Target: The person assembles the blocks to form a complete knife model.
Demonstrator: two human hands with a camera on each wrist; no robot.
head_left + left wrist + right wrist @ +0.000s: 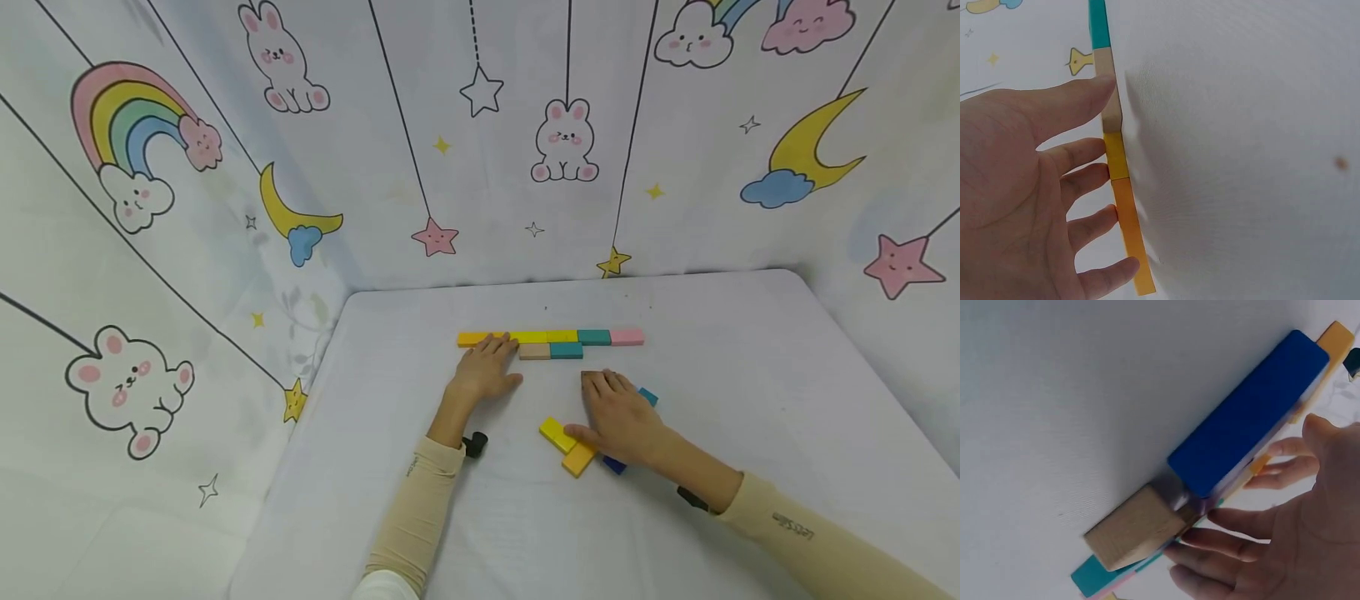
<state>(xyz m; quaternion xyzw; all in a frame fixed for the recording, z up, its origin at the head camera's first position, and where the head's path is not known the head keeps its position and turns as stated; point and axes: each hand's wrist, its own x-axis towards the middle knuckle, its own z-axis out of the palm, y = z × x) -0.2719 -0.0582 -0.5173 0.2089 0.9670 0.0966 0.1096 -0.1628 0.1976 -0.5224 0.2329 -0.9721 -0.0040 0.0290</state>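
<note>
My left hand [483, 372] rests its fingertips on the near side of a long row of flat blocks: orange [471, 340], yellow [531, 337], teal [594, 337] and pink [627, 337]. In front of that row lie a tan block [535, 352] and a second teal block [566, 351], the thumb close by. Over a loose group of blocks spreads my right hand [622, 421], fingertips at a brown block [591, 373]. Around it show a yellow block [557, 434], an orange block [579, 458], a dark blue block [1247, 412] and a partly hidden blue-teal block [648, 397].
A white cloth covers the table [390, 375]. Behind and to the left hangs a white curtain [510, 208] printed with rabbits, stars, moons and rainbows. A small black device [475, 444] sits at the left wrist, another [692, 498] at the right.
</note>
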